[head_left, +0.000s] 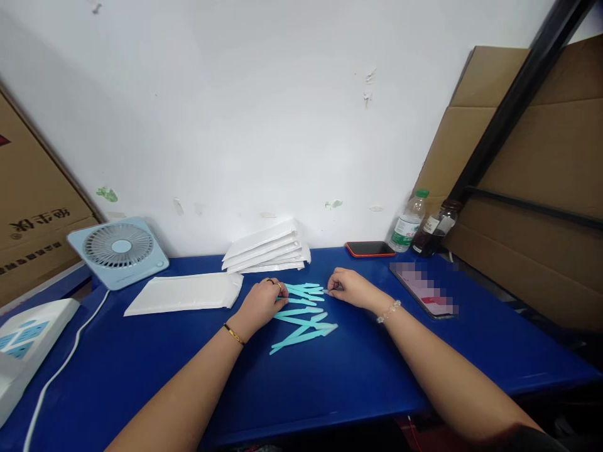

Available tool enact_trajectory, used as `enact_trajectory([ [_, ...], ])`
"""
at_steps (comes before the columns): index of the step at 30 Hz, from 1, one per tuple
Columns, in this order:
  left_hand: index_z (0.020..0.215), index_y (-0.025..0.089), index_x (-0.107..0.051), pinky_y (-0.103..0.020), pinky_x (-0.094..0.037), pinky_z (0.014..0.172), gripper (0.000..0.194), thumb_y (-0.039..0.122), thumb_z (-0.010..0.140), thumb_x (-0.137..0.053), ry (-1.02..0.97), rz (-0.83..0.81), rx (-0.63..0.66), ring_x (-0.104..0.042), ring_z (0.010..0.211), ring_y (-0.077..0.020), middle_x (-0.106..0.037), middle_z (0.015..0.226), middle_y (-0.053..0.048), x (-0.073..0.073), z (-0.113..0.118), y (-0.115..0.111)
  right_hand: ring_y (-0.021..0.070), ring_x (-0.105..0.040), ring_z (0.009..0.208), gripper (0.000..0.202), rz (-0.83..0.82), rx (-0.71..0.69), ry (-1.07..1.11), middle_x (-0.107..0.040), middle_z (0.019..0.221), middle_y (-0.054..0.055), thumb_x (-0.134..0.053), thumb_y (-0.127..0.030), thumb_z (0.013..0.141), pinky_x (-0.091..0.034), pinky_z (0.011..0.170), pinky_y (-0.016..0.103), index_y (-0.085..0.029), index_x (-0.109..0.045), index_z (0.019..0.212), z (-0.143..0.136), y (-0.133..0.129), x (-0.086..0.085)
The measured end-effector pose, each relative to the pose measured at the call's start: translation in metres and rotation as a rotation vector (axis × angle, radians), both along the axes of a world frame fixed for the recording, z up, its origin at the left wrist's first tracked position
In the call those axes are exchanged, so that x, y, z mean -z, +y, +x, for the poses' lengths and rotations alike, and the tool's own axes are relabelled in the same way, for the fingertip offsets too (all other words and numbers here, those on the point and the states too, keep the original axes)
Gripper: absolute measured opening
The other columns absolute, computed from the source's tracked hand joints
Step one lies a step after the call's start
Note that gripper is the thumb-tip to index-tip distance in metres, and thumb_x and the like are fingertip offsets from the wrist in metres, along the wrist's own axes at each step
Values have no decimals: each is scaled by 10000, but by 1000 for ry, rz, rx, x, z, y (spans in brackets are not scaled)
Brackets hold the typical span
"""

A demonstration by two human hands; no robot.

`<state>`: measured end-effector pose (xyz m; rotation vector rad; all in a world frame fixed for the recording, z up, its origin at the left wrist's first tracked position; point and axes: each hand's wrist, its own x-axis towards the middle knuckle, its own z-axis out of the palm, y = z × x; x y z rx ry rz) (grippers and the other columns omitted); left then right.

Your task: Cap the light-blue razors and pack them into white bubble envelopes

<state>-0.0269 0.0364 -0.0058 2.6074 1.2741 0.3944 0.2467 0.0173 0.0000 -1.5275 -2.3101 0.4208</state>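
Observation:
Several thin turquoise sticks that look like eyebrow razors [304,338] lie loosely crossed on the blue table between my hands, with narrow, paler tips pointing right. My left hand [259,306] is closed, thumb and fingers pinching the handle end of an upper razor [299,300]. To the right, my right hand [352,289] is also closed, its fingertips pinched at the pale, clear-looking tip [326,291] of one of the upper razors. Its fingers partly hide that tip, so I cannot tell whether it is a cap or a blade.
On the blue table [330,389], a white padded envelope [183,294] lies left, with more envelopes [264,248] stacked by the wall. A fan [121,248] and power strip [28,351] stand left. Phones [370,249] and bottles [407,226] are right.

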Motion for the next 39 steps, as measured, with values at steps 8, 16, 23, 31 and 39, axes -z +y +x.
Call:
enact_trajectory([
  [8,789,191,-619,-240,-396,617,148,310,805,-531,-24,-92,37,-577,722,-163,-642,808,-35,3,2,-3,147,-609,642,138,-277,-32,97,-685,711,18,-707,-299,685,-422,571,223,-172,-682,732,-1,-7,-8],
  [16,765,191,-621,-244,-385,609,122,282,797,-547,-46,-98,55,-581,709,-165,-653,796,-33,0,10,-8,125,-590,607,178,-164,-153,136,-675,692,5,-702,-358,705,-403,544,209,-186,-700,750,-10,-5,4],
  [23,733,195,-622,-253,-381,610,124,269,788,-539,-121,-158,63,-574,687,-166,-650,762,-27,3,17,-11,126,-604,558,140,-193,-177,208,-677,638,9,-668,-318,738,-429,536,210,-185,-709,749,-22,-11,2],
  [31,891,194,-634,-269,-427,661,201,342,836,-509,-177,-120,55,-578,769,-180,-638,875,-47,0,12,-9,131,-615,557,144,-134,-33,242,-685,667,22,-590,-254,772,-448,550,217,-169,-704,792,2,-6,-8],
  [39,982,214,-662,-318,-422,844,200,275,853,-522,-74,45,71,-555,950,-209,-647,1033,-49,2,0,5,157,-604,680,114,26,80,23,-692,783,35,-598,-160,719,-425,624,236,-181,-701,766,36,6,-9],
])
